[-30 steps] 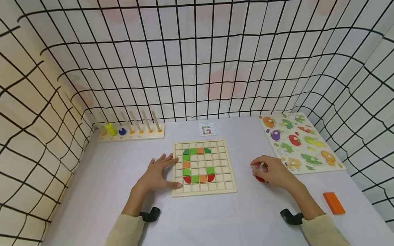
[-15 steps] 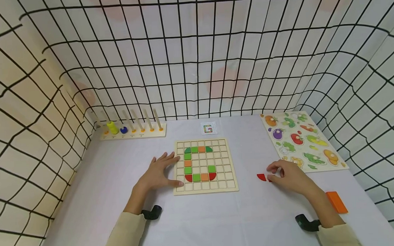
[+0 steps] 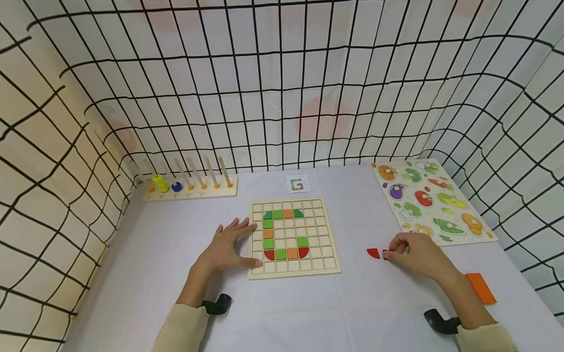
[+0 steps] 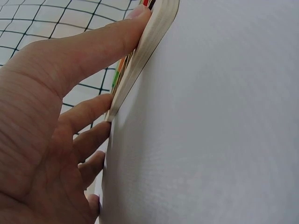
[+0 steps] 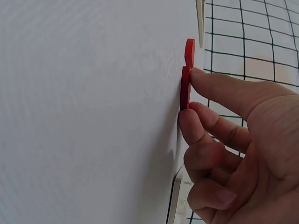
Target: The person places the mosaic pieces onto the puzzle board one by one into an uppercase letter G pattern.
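Observation:
My left hand (image 3: 226, 246) rests at the left edge of a wooden grid board (image 3: 334, 265), fingers spread. In the left wrist view its thumb touches the board's edge (image 4: 161, 28). Green, orange and red tiles sit in the board's cells, among them a green tile (image 3: 302, 241) and an orange tile (image 3: 292, 253). Right of the board, my right hand (image 3: 417, 251) pinches a red tile (image 5: 185, 88) between thumb and finger at the table surface. Just left of those fingertips lies a red quarter-circle tile (image 3: 373, 253). The held tile's full shape is partly covered.
A small pattern card (image 3: 298, 183) lies behind the board. A peg rack (image 3: 194, 192) with yellow-green and blue beads stands at the back left. On the right are a vegetable picture board (image 3: 424, 194) and an orange block (image 3: 482, 288). Black netting (image 3: 281, 88) surrounds the table.
My right hand has shifted right and slightly toward me, leaving one red tile uncovered on the table, and now pinches another. The left hand stays at the board's edge.

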`<state>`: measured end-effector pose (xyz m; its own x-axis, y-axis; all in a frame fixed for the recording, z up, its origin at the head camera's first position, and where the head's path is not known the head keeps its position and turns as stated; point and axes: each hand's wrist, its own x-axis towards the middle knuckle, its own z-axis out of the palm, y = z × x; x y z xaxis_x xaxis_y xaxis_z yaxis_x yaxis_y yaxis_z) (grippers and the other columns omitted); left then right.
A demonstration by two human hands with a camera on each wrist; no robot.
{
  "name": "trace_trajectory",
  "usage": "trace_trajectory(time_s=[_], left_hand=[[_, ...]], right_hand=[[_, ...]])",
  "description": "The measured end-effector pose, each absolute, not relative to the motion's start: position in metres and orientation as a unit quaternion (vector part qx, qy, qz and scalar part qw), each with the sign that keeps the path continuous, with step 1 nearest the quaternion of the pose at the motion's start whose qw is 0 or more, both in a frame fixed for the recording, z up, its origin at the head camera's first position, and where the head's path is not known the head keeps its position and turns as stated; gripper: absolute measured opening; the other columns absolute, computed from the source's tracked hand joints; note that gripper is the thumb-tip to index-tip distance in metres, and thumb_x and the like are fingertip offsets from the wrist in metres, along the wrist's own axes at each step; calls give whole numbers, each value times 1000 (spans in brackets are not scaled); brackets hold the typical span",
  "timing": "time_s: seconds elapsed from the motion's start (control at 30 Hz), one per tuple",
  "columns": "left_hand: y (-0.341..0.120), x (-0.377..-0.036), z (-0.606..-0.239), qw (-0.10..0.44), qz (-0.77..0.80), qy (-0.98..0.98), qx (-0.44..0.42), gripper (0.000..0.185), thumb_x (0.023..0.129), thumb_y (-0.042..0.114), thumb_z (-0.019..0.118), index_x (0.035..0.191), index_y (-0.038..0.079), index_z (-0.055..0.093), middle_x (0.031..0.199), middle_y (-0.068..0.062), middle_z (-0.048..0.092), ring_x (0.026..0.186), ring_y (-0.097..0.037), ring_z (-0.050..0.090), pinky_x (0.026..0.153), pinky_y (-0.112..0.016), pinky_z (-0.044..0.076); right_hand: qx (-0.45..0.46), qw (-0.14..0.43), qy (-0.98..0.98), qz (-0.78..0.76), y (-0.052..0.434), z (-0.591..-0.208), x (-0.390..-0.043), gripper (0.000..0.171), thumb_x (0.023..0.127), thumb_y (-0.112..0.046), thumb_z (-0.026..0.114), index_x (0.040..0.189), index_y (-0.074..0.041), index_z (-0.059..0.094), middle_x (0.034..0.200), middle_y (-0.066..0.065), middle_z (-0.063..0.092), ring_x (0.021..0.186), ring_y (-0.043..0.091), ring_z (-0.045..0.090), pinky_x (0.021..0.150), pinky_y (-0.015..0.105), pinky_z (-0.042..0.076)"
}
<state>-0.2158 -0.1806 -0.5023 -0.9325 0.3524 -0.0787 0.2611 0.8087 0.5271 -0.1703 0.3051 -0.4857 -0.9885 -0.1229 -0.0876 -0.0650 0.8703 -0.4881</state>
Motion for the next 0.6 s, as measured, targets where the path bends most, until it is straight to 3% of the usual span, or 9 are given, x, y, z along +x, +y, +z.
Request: trace_trajectory(time_s=[0.23, 0.6], left_hand=[[-181, -216, -504, 89, 265, 946, 162, 99, 61, 65, 80, 146, 29, 44, 159, 3, 30, 152, -25, 15, 121, -58, 1], [-181, -216, -504, 90, 264, 947, 161, 100, 61, 65, 80, 146, 29, 44, 159, 3, 30, 152, -24, 14, 121, -57, 1]], right_hand=[[-61, 44, 964, -256, 299, -489, -175, 16, 85, -31, 74, 97, -23, 68, 84, -7, 66, 74, 16, 51, 60, 22, 43], [-64, 53, 966, -244, 297, -490, -177, 31, 82, -29, 76, 109, -16, 68, 94, -1, 64, 81, 18, 52, 66, 27, 46]])
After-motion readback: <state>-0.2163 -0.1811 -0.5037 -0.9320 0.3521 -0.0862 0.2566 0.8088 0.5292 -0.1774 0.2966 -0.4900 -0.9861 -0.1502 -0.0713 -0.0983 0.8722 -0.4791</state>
